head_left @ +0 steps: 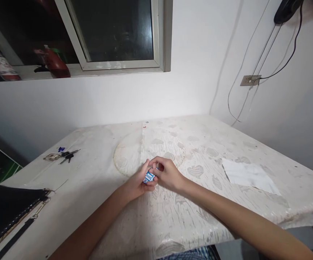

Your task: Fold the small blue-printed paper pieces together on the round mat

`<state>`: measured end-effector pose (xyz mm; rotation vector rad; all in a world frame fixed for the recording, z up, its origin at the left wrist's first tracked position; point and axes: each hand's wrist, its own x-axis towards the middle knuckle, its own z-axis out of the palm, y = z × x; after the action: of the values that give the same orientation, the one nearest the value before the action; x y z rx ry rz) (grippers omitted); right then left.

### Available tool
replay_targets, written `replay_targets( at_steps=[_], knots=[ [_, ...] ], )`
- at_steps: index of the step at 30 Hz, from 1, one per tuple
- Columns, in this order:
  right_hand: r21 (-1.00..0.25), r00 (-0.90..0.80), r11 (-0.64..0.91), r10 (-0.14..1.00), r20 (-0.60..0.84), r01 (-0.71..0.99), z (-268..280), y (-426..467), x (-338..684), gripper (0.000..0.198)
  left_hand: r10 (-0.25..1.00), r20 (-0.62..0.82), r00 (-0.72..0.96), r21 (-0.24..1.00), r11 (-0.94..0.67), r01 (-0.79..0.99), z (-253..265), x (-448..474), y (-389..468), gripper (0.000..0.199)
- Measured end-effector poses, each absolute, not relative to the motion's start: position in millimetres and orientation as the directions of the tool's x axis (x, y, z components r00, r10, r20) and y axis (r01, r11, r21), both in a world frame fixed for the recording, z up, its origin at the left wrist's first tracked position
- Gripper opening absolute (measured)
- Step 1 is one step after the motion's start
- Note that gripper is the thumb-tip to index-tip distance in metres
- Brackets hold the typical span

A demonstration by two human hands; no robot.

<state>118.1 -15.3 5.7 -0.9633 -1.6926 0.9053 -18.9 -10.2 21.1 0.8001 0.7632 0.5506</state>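
Note:
A small white object with blue line markings (149, 177) is held above the middle of the table. My left hand (140, 182) is closed around it from the left, with the thumb pointing up along its side. From the right, my right hand (169, 175) meets it, its bent thumb and fingers closed at the upper edge. The fingers hide much of the object, so its exact kind cannot be made out.
The table has a pale patterned plastic cover (199, 213). Keys (68, 155) and a black zipped pouch (12, 209) lie left. A white cloth or napkin (250, 177) lies right. Behind are a wall, a window (118, 65) and a wall socket (250, 80) with cables.

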Motion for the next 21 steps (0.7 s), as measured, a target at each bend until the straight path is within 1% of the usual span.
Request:
replay_targets(
  at_steps=[2, 3, 5, 8, 9, 11, 13, 15, 18, 21],
  knots=[
    [-0.833, -0.191, 0.471, 0.881, 0.432, 0.289, 11, -17, 121, 0.014, 0.697, -0.403, 0.593, 0.818, 0.565, -0.108, 24, -18, -11, 0.046],
    [-0.827, -0.189, 0.474, 0.880, 0.436, 0.302, 13, -17, 122, 0.017, 0.713, -0.404, 0.574, 0.837, 0.540, -0.082, 25, -18, -11, 0.048],
    [-0.873, -0.251, 0.426, 0.895, 0.368, 0.237, 14, -16, 123, 0.022, 0.768, -0.369, 0.523, 0.889, 0.455, -0.041, 28, -18, -12, 0.049],
    [-0.960, -0.438, 0.271, 0.873, 0.216, 0.066, 11, -12, 123, 0.021, 0.855, -0.294, 0.427, 0.951, 0.307, 0.042, 26, -19, -9, 0.050],
    [-0.969, -0.475, 0.244, 0.858, 0.197, 0.038, 9, -10, 124, 0.020, 0.880, -0.278, 0.386, 0.959, 0.274, 0.065, 24, -20, -7, 0.051],
    [-0.963, -0.480, 0.264, 0.852, 0.208, 0.050, 7, -8, 126, 0.016, 0.920, -0.252, 0.301, 0.968, 0.232, 0.100, 18, -23, -2, 0.054],
    [-0.930, -0.426, 0.340, 0.869, 0.254, 0.140, 7, -6, 130, 0.011, 0.952, -0.184, 0.245, 0.978, 0.153, 0.142, 13, -26, 3, 0.052],
    [-0.860, -0.370, 0.425, 0.875, 0.311, 0.283, 7, -4, 135, 0.010, 0.966, -0.081, 0.247, 0.971, 0.020, 0.239, 9, -29, 5, 0.043],
    [-0.724, -0.369, 0.500, 0.860, 0.353, 0.474, 8, -2, 141, 0.017, 0.948, 0.029, 0.318, 0.889, -0.169, 0.425, 9, -32, 2, 0.025],
    [-0.632, -0.413, 0.528, 0.846, 0.337, 0.567, 9, -2, 143, 0.025, 0.928, 0.161, 0.337, 0.798, -0.323, 0.508, 11, -32, 0, 0.014]
  ],
)
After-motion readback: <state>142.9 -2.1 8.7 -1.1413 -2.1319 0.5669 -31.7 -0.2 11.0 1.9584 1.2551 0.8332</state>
